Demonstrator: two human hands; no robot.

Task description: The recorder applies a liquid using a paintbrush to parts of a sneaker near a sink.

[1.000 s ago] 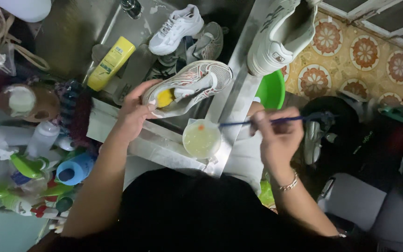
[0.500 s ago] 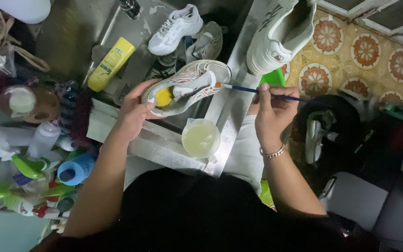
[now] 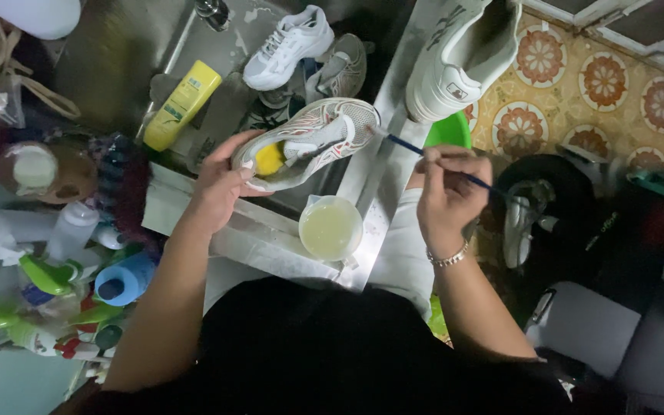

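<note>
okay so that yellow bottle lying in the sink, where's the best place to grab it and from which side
Probably best taken around the middle of its flat body, coming from above. The yellow bottle lies on its side, slanted in the steel sink, broad face up with both long edges open. The left hand holds the sneaker nearby; the right hand holds the brush.

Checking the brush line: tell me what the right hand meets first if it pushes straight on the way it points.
Probably the toe of the held sneaker: the right hand aims its brush there, the tip about touching.
</note>
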